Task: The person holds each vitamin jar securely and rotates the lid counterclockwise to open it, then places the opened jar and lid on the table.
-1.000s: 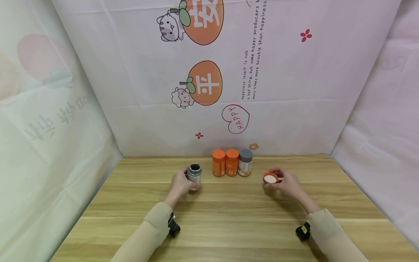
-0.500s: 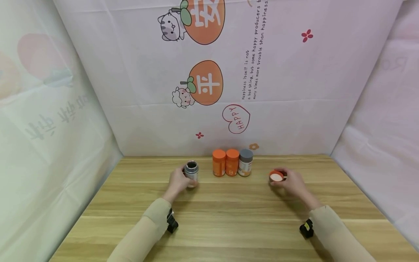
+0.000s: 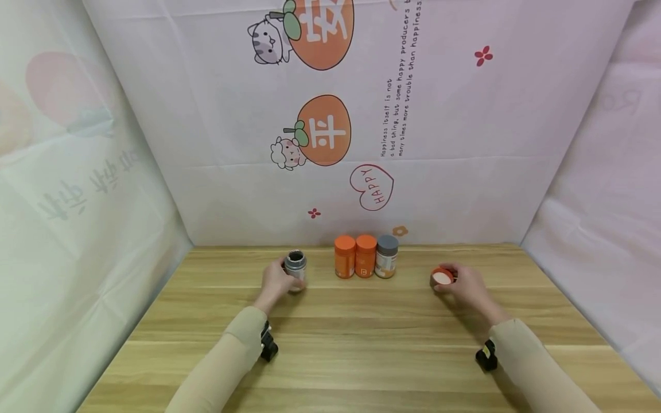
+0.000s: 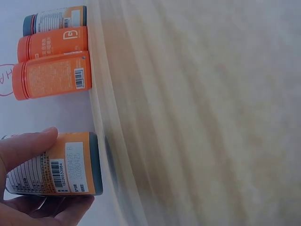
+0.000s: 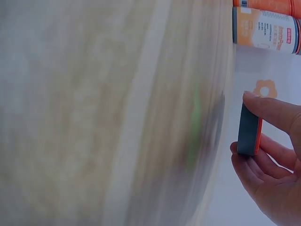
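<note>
My left hand (image 3: 275, 284) grips an uncapped grey bottle (image 3: 296, 274) upright, its dark mouth facing up. In the left wrist view, thumb and fingers wrap the orange and white label (image 4: 70, 165), which carries a barcode. The bottle's base is close to the table; whether it touches cannot be told. On the right side, my right hand (image 3: 467, 285) pinches a grey cap (image 5: 249, 129) between thumb and fingers. Its orange rim and white inside face up in the head view. The cap is held above the wood.
Two orange bottles (image 3: 345, 258) and a grey-capped bottle (image 3: 386, 259) stand in a row at the back of the wooden table (image 3: 351, 344), between my hands. A printed white cloth (image 3: 444, 189) hangs right behind them. More cloth walls the left and right sides.
My left hand has carried the bottle left and slightly back. My right hand has moved the cap to the right. The row of bottles stays where it was.
</note>
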{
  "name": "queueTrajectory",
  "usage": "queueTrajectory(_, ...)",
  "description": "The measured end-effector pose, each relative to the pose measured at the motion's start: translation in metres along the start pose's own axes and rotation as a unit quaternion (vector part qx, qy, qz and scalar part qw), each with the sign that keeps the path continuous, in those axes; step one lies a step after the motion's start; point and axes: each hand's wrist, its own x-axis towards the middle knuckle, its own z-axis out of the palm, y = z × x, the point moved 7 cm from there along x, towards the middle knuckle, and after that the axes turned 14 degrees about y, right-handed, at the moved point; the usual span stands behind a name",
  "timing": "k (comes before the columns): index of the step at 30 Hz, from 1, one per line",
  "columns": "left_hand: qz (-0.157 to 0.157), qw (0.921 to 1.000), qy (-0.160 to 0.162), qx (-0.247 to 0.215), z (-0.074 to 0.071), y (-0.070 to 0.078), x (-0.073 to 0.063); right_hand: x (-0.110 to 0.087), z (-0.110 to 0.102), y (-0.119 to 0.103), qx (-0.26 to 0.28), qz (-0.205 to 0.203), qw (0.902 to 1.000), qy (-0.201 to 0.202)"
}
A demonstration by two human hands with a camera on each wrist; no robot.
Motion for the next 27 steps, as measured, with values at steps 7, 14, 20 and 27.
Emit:
queueTrajectory(7,-0.008,1.0,0.004,-0.002,-0.004,-0.004,0.006,0.005,-0.002,0.007,-0.004,-0.001,1.0,-0.006)
queueTrajectory(14,-0.004,0.9998,0.019,0.007,-0.008,-0.006,0.012,0.009,-0.005,0.012,-0.01,-0.013,0.9999,0.001)
queueTrajectory(20,-0.008,0.9995,0.027,0.015,-0.01,-0.011,0.018,0.01,-0.006,0.015,-0.012,-0.013,0.9998,0.004)
queueTrajectory(27,-0.009,0.999,0.033,0.027,-0.01,-0.015,0.021,0.01,-0.006,0.018,-0.023,-0.016,0.9996,0.005)
